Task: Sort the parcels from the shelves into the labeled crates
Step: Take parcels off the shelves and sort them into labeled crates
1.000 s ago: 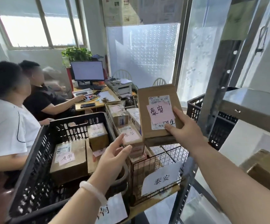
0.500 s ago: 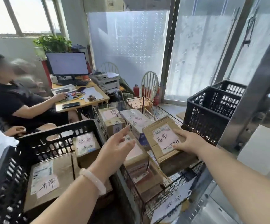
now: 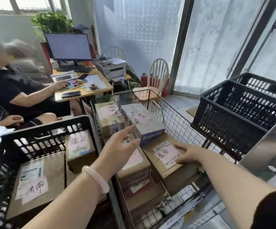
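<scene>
A brown cardboard parcel (image 3: 170, 169) with a pink handwritten label lies in the wire crate (image 3: 180, 118), on top of other parcels. My right hand (image 3: 187, 153) rests flat on its top, fingers straight. My left hand (image 3: 119, 149), with a pale bangle on the wrist, hovers open above another pink-labelled parcel (image 3: 134, 164) in the same crate. A white and purple box (image 3: 142, 123) and a taped brown box (image 3: 110, 118) lie further back in the wire crate. The black crate (image 3: 48, 129) at left holds several labelled parcels.
Two stacked black plastic crates (image 3: 239, 109) stand at right, beside a metal shelf post (image 3: 266, 146). Two people sit at left by a desk (image 3: 84, 91) with a monitor and printer. White chairs and red extinguishers stand by the glass wall.
My right hand has lowered the pink-labelled parcel from chest height down into the wire crate. It now lies flat there. My left hand stayed open over the crate.
</scene>
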`<state>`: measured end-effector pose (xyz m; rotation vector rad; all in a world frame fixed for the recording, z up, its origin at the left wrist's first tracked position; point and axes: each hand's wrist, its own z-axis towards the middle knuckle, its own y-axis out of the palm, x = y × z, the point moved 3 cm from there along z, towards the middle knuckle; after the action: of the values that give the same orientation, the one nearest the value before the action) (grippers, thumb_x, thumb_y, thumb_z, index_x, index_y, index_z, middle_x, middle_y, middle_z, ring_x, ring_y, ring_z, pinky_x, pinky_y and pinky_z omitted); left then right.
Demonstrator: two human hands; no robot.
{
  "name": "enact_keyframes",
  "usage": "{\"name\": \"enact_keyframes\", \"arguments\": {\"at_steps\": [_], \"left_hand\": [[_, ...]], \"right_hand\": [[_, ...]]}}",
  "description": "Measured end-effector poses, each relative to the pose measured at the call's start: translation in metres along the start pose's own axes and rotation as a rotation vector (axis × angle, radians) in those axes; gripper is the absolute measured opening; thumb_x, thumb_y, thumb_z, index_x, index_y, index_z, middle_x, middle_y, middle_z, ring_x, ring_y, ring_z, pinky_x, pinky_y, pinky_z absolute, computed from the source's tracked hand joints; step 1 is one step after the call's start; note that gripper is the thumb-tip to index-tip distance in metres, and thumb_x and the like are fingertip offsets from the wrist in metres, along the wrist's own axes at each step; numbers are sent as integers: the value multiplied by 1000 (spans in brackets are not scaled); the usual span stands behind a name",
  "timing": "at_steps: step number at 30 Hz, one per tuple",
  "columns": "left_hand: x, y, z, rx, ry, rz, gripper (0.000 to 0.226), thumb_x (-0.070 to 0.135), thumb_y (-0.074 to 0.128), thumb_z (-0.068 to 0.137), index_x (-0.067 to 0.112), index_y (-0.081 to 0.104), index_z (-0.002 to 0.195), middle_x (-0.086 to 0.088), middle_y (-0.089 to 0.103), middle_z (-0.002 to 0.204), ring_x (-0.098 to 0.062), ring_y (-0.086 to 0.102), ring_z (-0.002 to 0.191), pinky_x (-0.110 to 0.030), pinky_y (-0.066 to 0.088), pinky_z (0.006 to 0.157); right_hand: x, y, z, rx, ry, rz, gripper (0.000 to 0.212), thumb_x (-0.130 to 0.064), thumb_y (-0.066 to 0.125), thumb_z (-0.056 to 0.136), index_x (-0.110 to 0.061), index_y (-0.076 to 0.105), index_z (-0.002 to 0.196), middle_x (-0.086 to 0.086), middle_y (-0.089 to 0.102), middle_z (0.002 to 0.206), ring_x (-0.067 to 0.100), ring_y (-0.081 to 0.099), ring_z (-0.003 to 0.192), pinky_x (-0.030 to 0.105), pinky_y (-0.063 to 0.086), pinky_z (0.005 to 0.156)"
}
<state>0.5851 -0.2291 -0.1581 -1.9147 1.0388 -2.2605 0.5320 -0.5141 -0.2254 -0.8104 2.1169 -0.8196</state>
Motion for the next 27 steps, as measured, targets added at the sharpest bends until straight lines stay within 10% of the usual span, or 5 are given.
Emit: {"name": "enact_keyframes", "arguments": {"at_steps": [17, 22, 27], "left_hand": [[-14, 28, 11, 50, -42, -4, 41, 45, 57, 92, 54, 48, 131, 29, 48, 125, 23, 41, 110, -9, 34, 81], [-16, 35, 11, 49, -25, 36, 44, 46, 57, 91, 54, 47, 133, 35, 44, 120, 26, 38, 110, -7, 31, 80], [-11, 41, 9, 43, 4, 90, 46, 44, 58, 92, 51, 46, 136, 39, 39, 121, 7, 38, 129, -29, 38, 109]], "right_hand": [[16, 29, 34, -160, 36, -410, 113, -40, 78, 78, -32, -3, 156, 5, 28, 156, 29, 40, 136, 47, 33, 114], [10, 38, 39, -154, 54, -689, 89, -40, 72, 84, -26, 20, 155, 6, 20, 159, 35, 27, 143, 54, 27, 115], [-4, 36, 36, -37, -61, -662, 98, -53, 74, 77, -33, 17, 154, 0, 22, 161, 27, 32, 142, 52, 34, 111]]}}
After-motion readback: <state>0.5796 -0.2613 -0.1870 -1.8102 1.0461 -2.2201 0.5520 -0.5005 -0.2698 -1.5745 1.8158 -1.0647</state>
